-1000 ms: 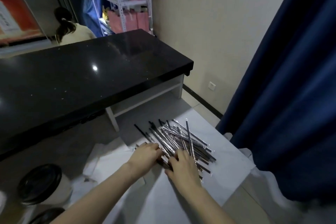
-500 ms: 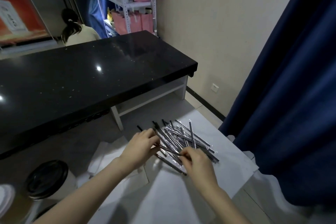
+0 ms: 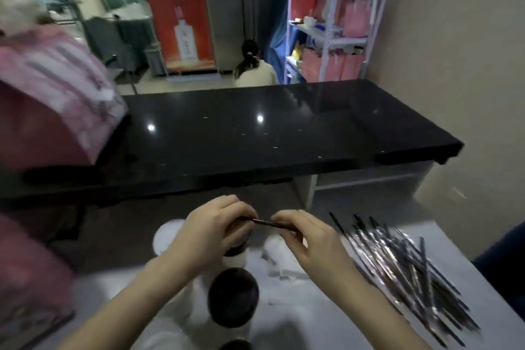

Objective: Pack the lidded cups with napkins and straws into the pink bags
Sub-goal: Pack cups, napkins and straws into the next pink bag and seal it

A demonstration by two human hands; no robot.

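Both hands have come away from the pile since half a second ago: our left hand [image 3: 211, 231] and right hand [image 3: 308, 239] now pinch the two ends of one dark straw [image 3: 264, 222], held level above the lidded cups. Earlier they were spread on the loose straws [image 3: 403, 264] — that heap now lies to the right on the white surface [image 3: 326, 321], well clear of our fingers. One black-lidded cup [image 3: 233, 297] stands just below the left wrist, and another shows partly under the left hand. Napkins [image 3: 281, 261] lie between the cups and the heap. Pink bags [image 3: 48, 99] blur at the left edge — new to the view, which has swung left. Beyond runs the black counter [image 3: 284, 133], with a seated person [image 3: 254, 68], a red banner [image 3: 179, 11] and a shelf rack [image 3: 335, 23] behind.
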